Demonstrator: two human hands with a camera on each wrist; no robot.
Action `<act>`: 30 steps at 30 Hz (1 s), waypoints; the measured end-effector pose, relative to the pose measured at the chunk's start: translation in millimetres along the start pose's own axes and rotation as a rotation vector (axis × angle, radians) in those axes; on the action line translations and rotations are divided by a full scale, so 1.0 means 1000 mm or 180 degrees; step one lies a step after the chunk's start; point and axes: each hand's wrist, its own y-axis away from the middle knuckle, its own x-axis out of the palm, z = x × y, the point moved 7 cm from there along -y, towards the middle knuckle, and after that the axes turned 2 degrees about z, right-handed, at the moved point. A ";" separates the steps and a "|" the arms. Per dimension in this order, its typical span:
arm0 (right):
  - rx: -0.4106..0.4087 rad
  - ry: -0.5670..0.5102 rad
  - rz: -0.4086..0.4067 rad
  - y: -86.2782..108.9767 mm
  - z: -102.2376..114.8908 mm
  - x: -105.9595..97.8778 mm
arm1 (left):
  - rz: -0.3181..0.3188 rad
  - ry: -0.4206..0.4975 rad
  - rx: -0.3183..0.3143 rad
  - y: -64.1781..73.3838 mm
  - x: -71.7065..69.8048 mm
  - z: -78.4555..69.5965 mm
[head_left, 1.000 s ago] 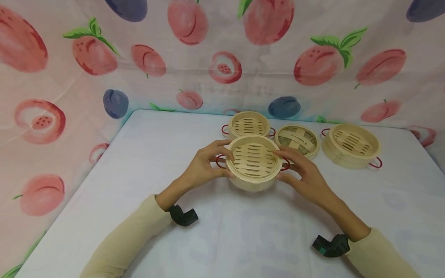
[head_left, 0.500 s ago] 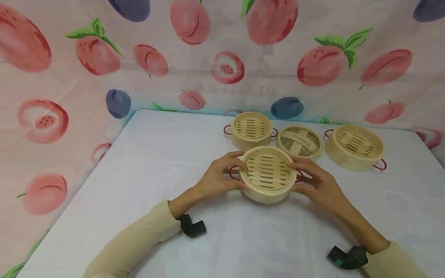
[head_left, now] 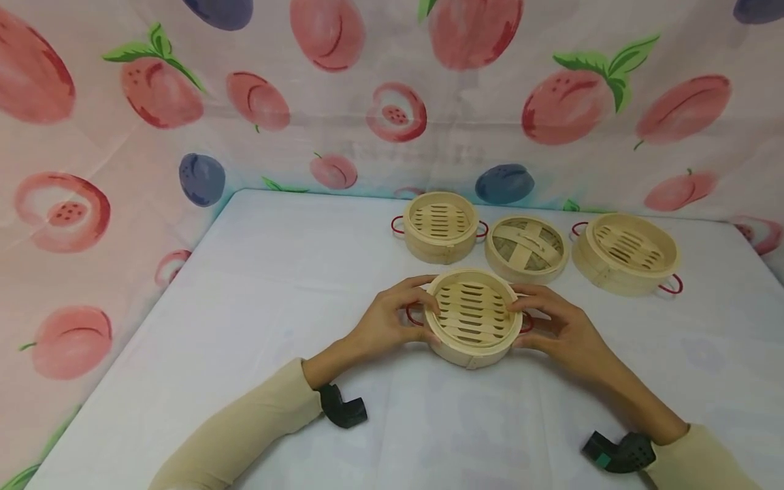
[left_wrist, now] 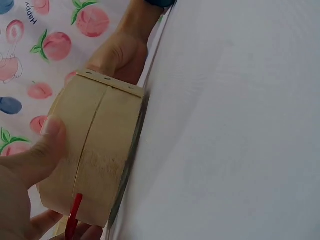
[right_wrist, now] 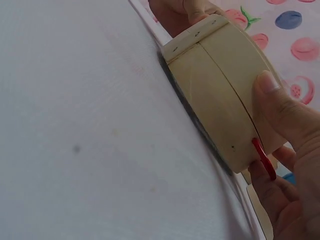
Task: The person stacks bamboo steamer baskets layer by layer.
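Observation:
A round bamboo steamer basket (head_left: 473,320) with a slatted base and red side handles is between my two hands, in front of the other bamboo ware. My left hand (head_left: 395,314) grips its left side, thumb on the outer wall and fingers over the rim. On the opposite side, my right hand (head_left: 560,330) holds it likewise. Both wrist views show the steamer wall (left_wrist: 102,145) from the side, with a thumb pressed on it and a red handle (right_wrist: 264,159) by the fingers. A dark shadow lies under its lower edge; I cannot tell whether it touches the table.
Behind the held steamer stand another red-handled steamer basket (head_left: 442,250), a woven bamboo steamer lid (head_left: 528,250) and a larger steamer basket (head_left: 618,275) to the right. A white cloth covers the table (head_left: 294,272). Peach-printed fabric (head_left: 343,136) hangs along the back and left.
Both hands have carried the steamer basket toward me and a little to the right. The steamer behind it, partly covered before, now shows in full. The grips look the same.

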 end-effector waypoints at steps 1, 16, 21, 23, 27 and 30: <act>-0.0009 0.0027 0.0003 0.000 0.000 0.000 | -0.0005 0.0013 0.0003 0.000 0.000 0.001; -0.0070 0.0047 -0.0055 -0.003 0.000 -0.001 | -0.0099 0.0085 -0.0032 0.002 0.004 0.005; -0.0087 0.0009 -0.0038 -0.002 -0.001 0.000 | -0.0099 0.0105 -0.0006 0.003 0.005 0.005; -0.0071 0.0001 -0.0038 -0.002 -0.002 -0.001 | -0.0082 0.0089 0.0006 0.003 0.005 0.005; 0.0013 -0.0039 -0.0042 0.000 -0.005 -0.001 | -0.0054 0.0039 0.0076 0.003 0.006 0.005; 0.0081 -0.0083 -0.0028 0.001 -0.008 -0.002 | -0.0041 -0.0013 0.0133 0.003 0.007 0.004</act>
